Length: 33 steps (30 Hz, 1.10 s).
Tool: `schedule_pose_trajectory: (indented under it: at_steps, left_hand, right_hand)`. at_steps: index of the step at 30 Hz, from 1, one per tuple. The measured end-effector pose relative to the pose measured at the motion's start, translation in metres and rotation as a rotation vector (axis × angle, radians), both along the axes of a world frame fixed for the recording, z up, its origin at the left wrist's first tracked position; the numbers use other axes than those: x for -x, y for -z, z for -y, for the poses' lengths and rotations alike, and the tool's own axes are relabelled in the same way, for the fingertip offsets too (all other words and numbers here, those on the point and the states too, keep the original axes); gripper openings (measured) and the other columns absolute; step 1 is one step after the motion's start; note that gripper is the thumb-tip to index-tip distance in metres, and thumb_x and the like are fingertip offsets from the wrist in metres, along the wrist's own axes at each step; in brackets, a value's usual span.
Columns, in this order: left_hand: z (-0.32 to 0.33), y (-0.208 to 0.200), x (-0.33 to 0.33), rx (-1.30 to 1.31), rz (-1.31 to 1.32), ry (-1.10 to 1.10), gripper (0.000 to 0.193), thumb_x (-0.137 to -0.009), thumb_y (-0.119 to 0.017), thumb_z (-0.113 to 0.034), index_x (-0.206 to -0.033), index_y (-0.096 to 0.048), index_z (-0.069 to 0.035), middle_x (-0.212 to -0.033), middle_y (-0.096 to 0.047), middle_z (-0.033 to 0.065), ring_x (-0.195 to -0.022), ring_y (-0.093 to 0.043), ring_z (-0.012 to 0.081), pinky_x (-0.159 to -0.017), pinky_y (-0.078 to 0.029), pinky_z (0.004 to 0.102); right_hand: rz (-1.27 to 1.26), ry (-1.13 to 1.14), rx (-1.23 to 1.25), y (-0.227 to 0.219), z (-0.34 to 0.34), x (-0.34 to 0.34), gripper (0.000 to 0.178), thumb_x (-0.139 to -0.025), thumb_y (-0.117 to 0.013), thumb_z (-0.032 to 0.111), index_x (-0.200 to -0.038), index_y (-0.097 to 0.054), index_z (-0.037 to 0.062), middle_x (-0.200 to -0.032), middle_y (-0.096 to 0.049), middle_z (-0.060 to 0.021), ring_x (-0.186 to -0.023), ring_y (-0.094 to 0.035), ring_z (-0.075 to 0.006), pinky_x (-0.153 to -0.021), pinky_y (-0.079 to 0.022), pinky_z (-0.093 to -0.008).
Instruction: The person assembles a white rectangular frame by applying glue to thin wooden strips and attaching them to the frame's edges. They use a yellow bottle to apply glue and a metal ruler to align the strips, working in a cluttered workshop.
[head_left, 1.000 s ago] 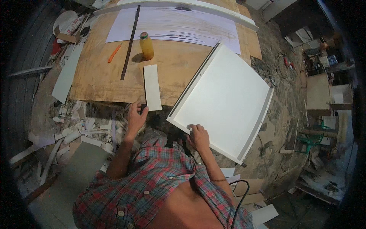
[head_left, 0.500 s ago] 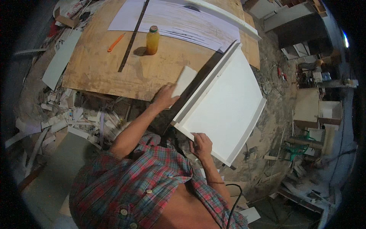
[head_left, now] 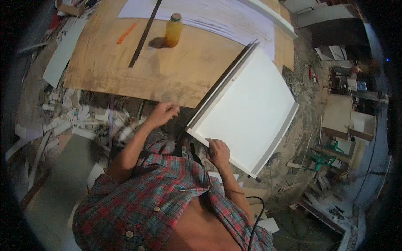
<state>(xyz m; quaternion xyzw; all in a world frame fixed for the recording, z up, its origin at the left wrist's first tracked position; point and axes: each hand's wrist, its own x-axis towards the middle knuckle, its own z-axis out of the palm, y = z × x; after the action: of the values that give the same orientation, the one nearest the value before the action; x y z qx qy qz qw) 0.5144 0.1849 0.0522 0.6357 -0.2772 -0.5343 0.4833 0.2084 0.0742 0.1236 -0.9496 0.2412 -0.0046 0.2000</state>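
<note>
A large white panel (head_left: 251,113) with raised edges lies tilted over the right corner of the plywood table (head_left: 125,71), and its near part hangs past the table's front edge. My right hand (head_left: 218,151) grips the panel's near edge close to its corner. My left hand (head_left: 161,113) hovers at the table's front edge, just left of the panel's corner, with its fingers curled. Whether anything is in it is too blurred to tell. The narrow white strip from the earlier frames is out of sight.
On the table stand an orange bottle (head_left: 173,29), a long dark ruler (head_left: 144,33), an orange pen-like tool (head_left: 127,32) and large white sheets (head_left: 209,14). White offcuts (head_left: 63,125) litter the floor at left. A black cable (head_left: 255,217) hangs at my right side.
My left hand slid the narrow white strip from the table toward the panel, then drew back to the table's edge. The strip is no longer visible. My right hand has stayed on the panel.
</note>
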Motion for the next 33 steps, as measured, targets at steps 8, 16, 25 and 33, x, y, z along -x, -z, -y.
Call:
schedule_pose_trajectory:
  at_steps: [8,16,25,33]
  left_hand:
    - [0.022,0.035,0.059,0.014,-0.174,0.000,0.047,-0.089,-0.072,-0.031,-0.118,-0.065,0.006,-0.111,-0.069,0.0175,-0.099,-0.066,0.0205,-0.084,-0.054,0.0335]
    - [0.025,0.031,0.051,0.105,-0.226,0.053,0.037,-0.084,-0.075,-0.019,-0.108,-0.068,0.008,-0.099,-0.072,0.0144,-0.089,-0.067,0.0179,-0.083,-0.054,0.0335]
    - [0.022,0.029,0.053,0.025,-0.104,0.059,0.032,-0.088,-0.072,-0.017,-0.110,-0.069,0.006,-0.098,-0.073,0.0145,-0.089,-0.067,0.0154,-0.083,-0.054,0.0323]
    - [0.007,0.001,0.059,0.005,0.019,0.046,0.035,-0.094,-0.066,-0.023,-0.116,-0.067,0.004,-0.111,-0.072,0.0127,-0.099,-0.065,0.0143,-0.089,-0.051,0.0321]
  right_hand:
    - [0.023,0.016,-0.036,0.000,0.001,-0.006,0.045,-0.069,-0.073,0.008,-0.113,-0.065,0.0113,-0.091,-0.062,-0.0087,-0.082,-0.061,-0.0286,-0.070,-0.050,-0.0383]
    - [0.034,0.032,-0.028,0.008,0.001,-0.003,0.044,-0.068,-0.074,0.007,-0.111,-0.067,0.0106,-0.092,-0.064,-0.0099,-0.083,-0.062,-0.0290,-0.072,-0.051,-0.0388]
    - [0.100,0.021,-0.096,0.005,0.005,-0.011,0.045,-0.071,-0.072,0.009,-0.116,-0.064,0.0122,-0.093,-0.062,-0.0074,-0.080,-0.060,-0.0263,-0.071,-0.050,-0.0378]
    - [0.052,0.021,-0.156,-0.002,0.005,-0.007,0.045,-0.075,-0.070,0.011,-0.119,-0.062,0.0116,-0.098,-0.063,-0.0067,-0.084,-0.059,-0.0267,-0.074,-0.050,-0.0383]
